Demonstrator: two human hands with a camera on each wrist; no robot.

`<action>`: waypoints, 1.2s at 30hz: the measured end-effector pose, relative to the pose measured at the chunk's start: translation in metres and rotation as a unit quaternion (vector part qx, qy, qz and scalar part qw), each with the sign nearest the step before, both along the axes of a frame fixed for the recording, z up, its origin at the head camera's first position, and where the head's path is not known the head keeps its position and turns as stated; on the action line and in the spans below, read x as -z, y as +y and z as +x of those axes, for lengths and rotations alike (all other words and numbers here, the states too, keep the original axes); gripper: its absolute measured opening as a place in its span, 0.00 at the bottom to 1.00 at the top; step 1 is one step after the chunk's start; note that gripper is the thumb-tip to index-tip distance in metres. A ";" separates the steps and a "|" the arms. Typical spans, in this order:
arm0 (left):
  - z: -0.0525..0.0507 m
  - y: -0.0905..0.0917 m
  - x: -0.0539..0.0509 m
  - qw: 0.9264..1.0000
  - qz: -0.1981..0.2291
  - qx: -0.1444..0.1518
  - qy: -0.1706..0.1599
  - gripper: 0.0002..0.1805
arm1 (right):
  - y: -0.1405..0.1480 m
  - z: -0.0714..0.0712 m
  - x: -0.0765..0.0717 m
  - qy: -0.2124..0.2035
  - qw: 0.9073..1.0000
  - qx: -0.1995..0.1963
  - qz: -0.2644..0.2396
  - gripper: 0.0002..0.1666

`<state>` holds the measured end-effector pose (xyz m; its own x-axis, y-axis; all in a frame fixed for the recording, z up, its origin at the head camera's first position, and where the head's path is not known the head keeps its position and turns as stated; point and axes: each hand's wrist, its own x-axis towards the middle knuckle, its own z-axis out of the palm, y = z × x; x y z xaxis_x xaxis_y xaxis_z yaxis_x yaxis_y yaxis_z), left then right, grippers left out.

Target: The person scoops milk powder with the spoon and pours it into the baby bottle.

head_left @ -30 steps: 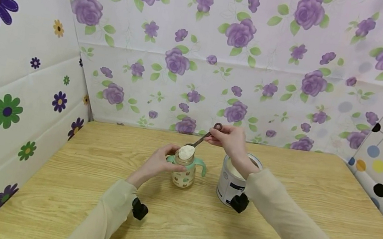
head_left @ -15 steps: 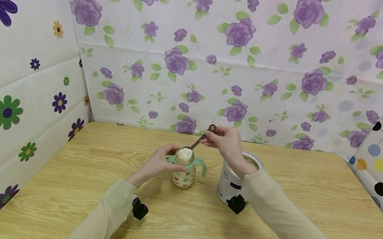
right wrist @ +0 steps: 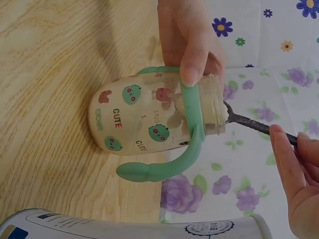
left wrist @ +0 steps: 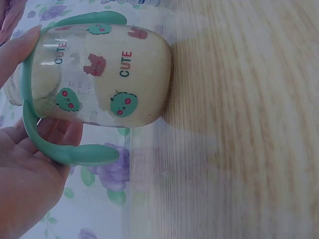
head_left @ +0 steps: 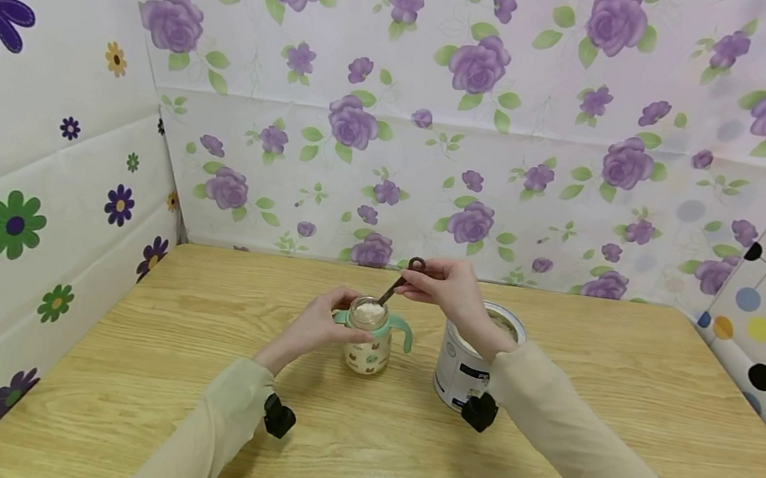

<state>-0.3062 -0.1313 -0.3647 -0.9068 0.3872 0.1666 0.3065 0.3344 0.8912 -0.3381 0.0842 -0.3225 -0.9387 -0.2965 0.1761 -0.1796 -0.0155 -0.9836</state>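
Observation:
A clear baby bottle point(head_left: 365, 359) with green handles and cartoon prints stands upright on the table. Pale powder fills much of its body in the left wrist view. My left hand point(head_left: 321, 323) grips the bottle around its neck, thumb at the near side. Between the thumb and fingers of my right hand point(head_left: 452, 291) is the handle of a dark spoon point(right wrist: 251, 123), slanting down into the bottle's open mouth. White powder shows at the mouth; the spoon's bowl is mostly hidden there. An open milk powder can point(head_left: 461, 371) stands right of the bottle, partly behind my right wrist.
The wooden table point(head_left: 347, 453) reaches back to a floral cloth wall point(head_left: 432, 129). Patterned cloths also hang at the left and right sides. A black wrist camera point(head_left: 278, 417) sits on each sleeve.
My right hand has shifted slightly left and down, and the spoon has tipped into the bottle's mouth. The heap of powder above the rim has sunk inside. My left hand stays put.

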 end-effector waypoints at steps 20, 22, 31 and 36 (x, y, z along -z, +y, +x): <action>-0.001 -0.001 0.001 1.000 0.003 0.008 0.003 0.28 | 0.016 0.006 0.001 0.010 0.998 -0.060 0.018 0.10; -0.001 -0.001 0.001 1.000 0.001 0.006 0.003 0.28 | 0.018 0.006 0.001 0.008 0.998 -0.063 0.011 0.10; -0.011 -0.004 0.013 1.000 0.011 0.006 0.003 0.29 | 0.019 0.006 0.002 0.002 0.998 -0.062 -0.002 0.10; -0.007 -0.002 0.008 1.000 0.004 0.009 0.002 0.29 | 0.019 0.005 0.002 -0.025 0.998 -0.043 -0.026 0.12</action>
